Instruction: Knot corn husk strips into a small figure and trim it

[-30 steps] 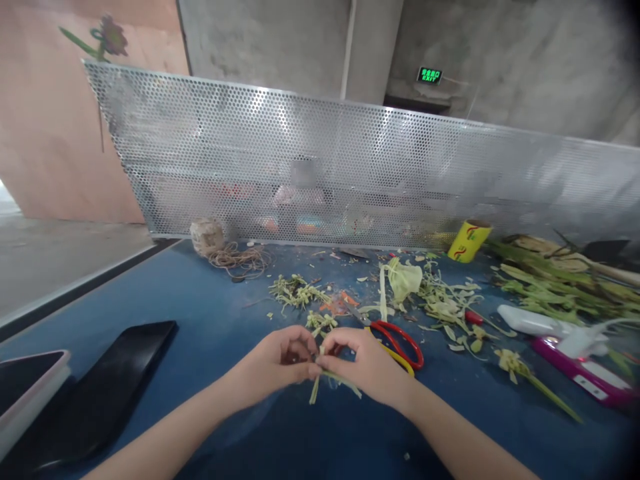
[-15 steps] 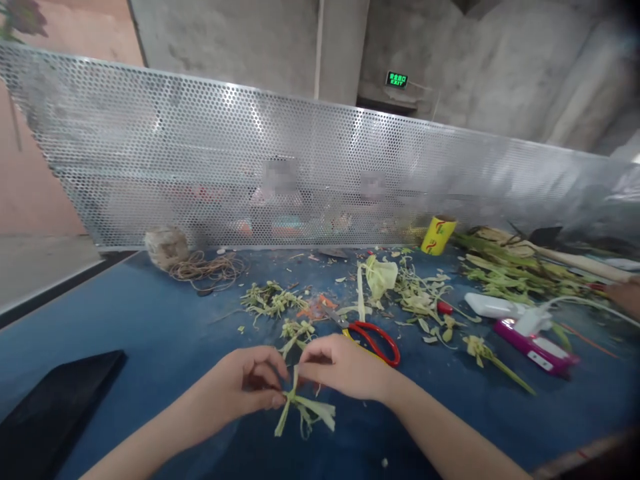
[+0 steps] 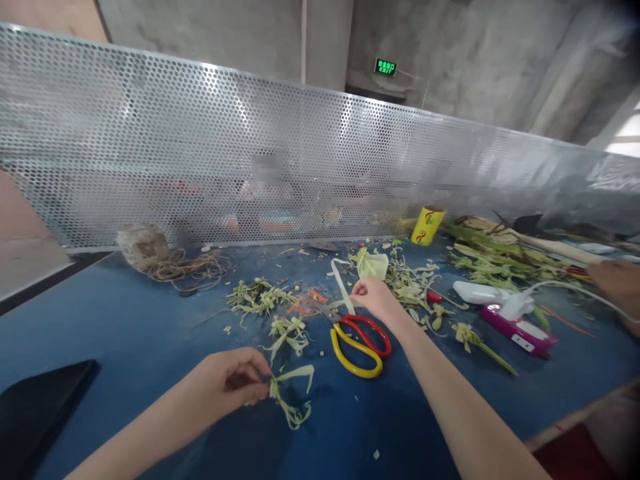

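Observation:
My left hand [image 3: 243, 379], low in the middle, pinches a small knotted bundle of pale green leaf strips [image 3: 285, 393]. Loose ends of the bundle hang out to the right, one strip bent over. Farther forward, my right hand [image 3: 374, 297] has thumb and fingers closed at a long, pale leaf strip [image 3: 342, 283]. Just beyond that hand stands a wide, pale green leaf piece [image 3: 373, 265]. Between my hands lie scissors [image 3: 357, 347] with one red and one yellow handle. Small knotted leaf pieces [image 3: 290, 333] rest beside their blades.
Leaf scraps [image 3: 263, 297] and a twine coil [image 3: 193, 268] lie across the blue table [image 3: 165, 320]. Rightward are a yellow roll [image 3: 427, 225], long stalks [image 3: 490, 257], a purple power strip [image 3: 520, 331] with a white cable, and another person's hand [image 3: 617, 283]. A perforated metal screen [image 3: 310, 160] stands behind.
My right hand has left the bundle and reached forward to the long strip, which has tilted. My left hand still holds the bundle. The scissors' yellow handle is uncovered; the view has shifted slightly.

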Demonstrator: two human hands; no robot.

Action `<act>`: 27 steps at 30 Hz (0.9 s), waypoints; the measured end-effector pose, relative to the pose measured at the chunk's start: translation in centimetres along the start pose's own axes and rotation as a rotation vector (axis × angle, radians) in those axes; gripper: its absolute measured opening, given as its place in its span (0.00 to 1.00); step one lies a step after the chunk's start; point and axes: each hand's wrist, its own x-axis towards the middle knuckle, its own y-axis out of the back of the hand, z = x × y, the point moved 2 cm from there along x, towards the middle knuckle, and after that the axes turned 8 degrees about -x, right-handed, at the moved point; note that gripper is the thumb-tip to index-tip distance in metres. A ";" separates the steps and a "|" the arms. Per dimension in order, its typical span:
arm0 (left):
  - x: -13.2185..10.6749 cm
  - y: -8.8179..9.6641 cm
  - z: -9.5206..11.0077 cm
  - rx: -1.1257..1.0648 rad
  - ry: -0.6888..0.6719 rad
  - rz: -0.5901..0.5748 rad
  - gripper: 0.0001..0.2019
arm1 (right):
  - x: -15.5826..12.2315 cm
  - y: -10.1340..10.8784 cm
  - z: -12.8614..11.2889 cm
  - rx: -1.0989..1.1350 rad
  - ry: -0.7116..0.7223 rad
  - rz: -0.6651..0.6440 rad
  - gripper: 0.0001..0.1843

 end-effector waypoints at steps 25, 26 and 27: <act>-0.2 0.1 0.5 0.146 0.014 -0.028 0.11 | 1.0 0.9 0.3 0.209 -0.008 0.140 0.14; -0.2 0.1 0.5 0.149 0.015 -0.042 0.11 | 1.1 1.0 0.4 0.232 -0.011 0.138 0.15; -0.2 0.1 0.5 0.153 0.018 -0.053 0.11 | 1.1 1.1 0.5 0.257 -0.013 0.135 0.17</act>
